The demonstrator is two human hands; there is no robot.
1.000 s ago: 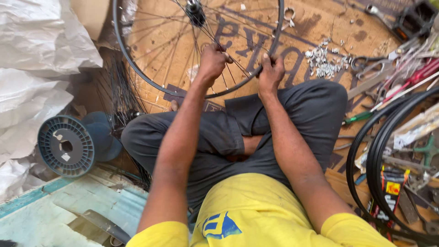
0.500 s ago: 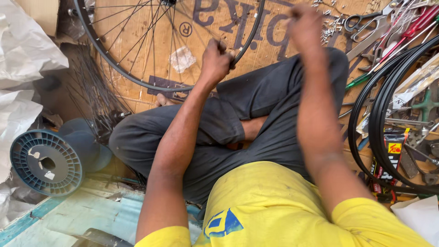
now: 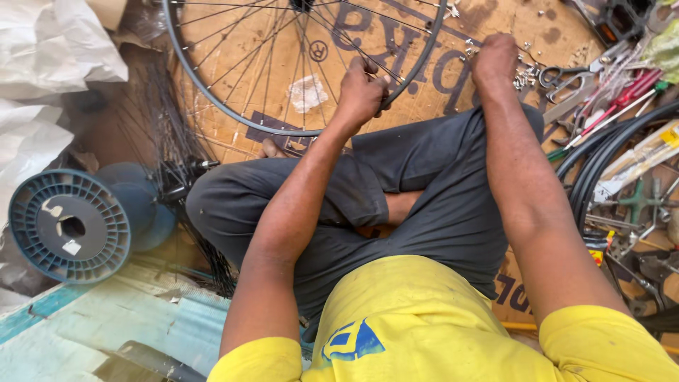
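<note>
The left hand (image 3: pixel 362 90) pinches a spoke at the wheel rim (image 3: pixel 212 99) and should hold it steady, while the right hand (image 3: pixel 495 64), curled palm-down beside it, picks among the small metal nipples (image 3: pixel 527 74); whether it holds one cannot be told.

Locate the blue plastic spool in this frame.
In the head view the blue plastic spool lies on its side at the far left, beside the person's bent knee, below the white sacks and left of the loose black spokes.

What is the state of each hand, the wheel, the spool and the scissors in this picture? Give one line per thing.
Left hand: closed around a spoke, by the wheel's rim.
Right hand: fingers down on the small metal nipples; its grip cannot be seen.
Bicycle wheel: lying flat on cardboard, spokes fitted.
Blue spool: on its side, empty.
Scissors: lying slightly open.
</note>
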